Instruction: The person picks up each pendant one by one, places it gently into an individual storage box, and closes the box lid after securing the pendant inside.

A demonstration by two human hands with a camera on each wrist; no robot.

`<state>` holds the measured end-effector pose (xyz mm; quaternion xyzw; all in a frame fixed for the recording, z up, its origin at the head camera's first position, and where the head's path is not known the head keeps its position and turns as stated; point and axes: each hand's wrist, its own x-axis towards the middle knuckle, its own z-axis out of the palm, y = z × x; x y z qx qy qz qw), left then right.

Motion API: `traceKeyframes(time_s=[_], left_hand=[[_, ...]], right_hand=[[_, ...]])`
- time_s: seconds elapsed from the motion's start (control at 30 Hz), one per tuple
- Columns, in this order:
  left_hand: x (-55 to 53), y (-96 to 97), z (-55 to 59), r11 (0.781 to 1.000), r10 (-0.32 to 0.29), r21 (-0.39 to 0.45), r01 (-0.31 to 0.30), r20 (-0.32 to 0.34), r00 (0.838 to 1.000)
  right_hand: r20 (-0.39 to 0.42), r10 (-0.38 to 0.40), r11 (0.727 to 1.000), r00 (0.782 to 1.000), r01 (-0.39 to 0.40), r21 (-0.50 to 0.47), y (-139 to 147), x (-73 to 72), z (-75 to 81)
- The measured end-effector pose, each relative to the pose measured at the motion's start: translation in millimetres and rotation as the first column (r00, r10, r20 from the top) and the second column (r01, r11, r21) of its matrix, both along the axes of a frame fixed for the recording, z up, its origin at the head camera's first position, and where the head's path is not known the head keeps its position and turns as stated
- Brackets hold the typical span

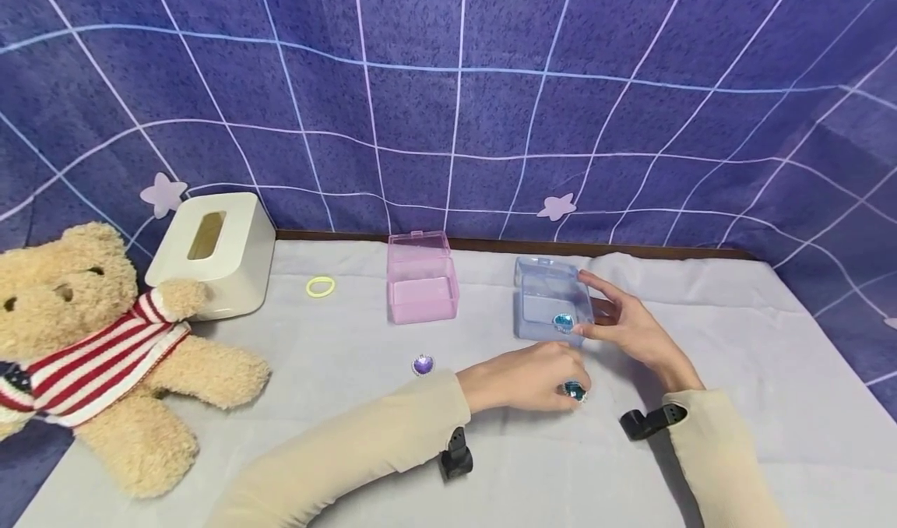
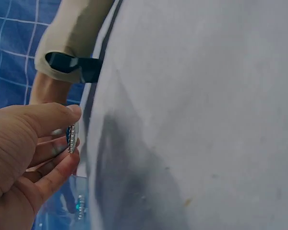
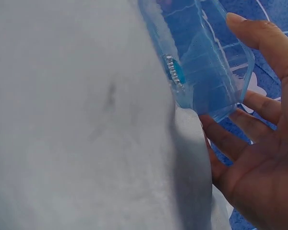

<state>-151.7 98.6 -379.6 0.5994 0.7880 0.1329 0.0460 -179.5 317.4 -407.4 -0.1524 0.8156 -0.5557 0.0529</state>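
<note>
My left hand (image 1: 536, 376) pinches a teal gem (image 1: 574, 390) with a silver beaded rim, just in front of the blue see-through box (image 1: 543, 330). From the side, the left wrist view shows this gem (image 2: 72, 139) between thumb and fingertips. The box stands with its lid up, and a second teal gem (image 1: 564, 322) lies inside near the front wall. Around the right side of the box, my right hand (image 1: 634, 329) spreads its fingers, close to the lid corner and front corner. In the right wrist view its thumb (image 3: 259, 36) stands apart from the box.
A pink see-through box (image 1: 423, 300) with its lid up stands left of the blue one. A purple gem (image 1: 423, 365) lies nearer me. Further left are a yellow ring (image 1: 320, 286), a white tissue box (image 1: 234, 271) and a teddy bear (image 1: 105, 357). A patterned curtain (image 1: 413, 107) hangs behind.
</note>
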Motion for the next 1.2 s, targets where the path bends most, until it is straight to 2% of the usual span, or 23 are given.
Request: traceKeyframes(time_s=[0.13, 0.33, 0.43, 0.6, 0.7, 0.83, 1.03, 1.2], left_hand=[[0.6, -6.1, 10.5, 1.0, 0.011, 0.012, -0.012, 0.034, 0.999], [-7.9, -6.3, 34.8, 0.996, 0.029, 0.079, -0.03, 0.011, 1.0], [-20.1, -5.3, 47.1, 0.989, 0.082, 0.124, -0.083, 0.01, 0.997], [-53.4, -5.7, 59.1, 0.976, 0.173, 0.134, -0.171, -0.003, 0.985], [-72.6, -7.3, 58.9, 0.97, 0.221, 0.104, -0.22, -0.001, 0.975], [-88.5, -10.2, 50.4, 0.96, 0.265, 0.081, -0.266, 0.028, 0.964], [-97.4, -14.6, 32.9, 0.962, 0.261, 0.062, -0.265, 0.06, 0.963], [-99.4, -10.0, 26.0, 0.968, 0.247, 0.037, -0.249, 0.051, 0.968]], right_hand=[[0.016, -0.006, 1.0, 1.0, 0.006, 0.003, 1, 1.5, 0.1], [0.023, 0.001, 1.0, 1.0, -0.001, 0.009, 5, 2.7, 1.3], [0.036, 0.023, 1.0, 0.999, -0.023, -0.011, 6, 2.3, 2.1], [0.063, 0.03, 0.999, 0.998, -0.028, -0.037, 3, 0.6, 2.2], [0.064, 0.014, 1.0, 0.998, -0.012, -0.025, 1, 0.7, 1.1], [0.061, 0.014, 0.999, 0.998, -0.012, -0.031, 1, 1.2, -0.1], [0.068, 0.012, 0.999, 0.998, -0.009, -0.045, 0, -0.4, -0.2], [0.076, 0.009, 0.999, 0.997, -0.005, -0.054, 1, -0.3, -1.0]])
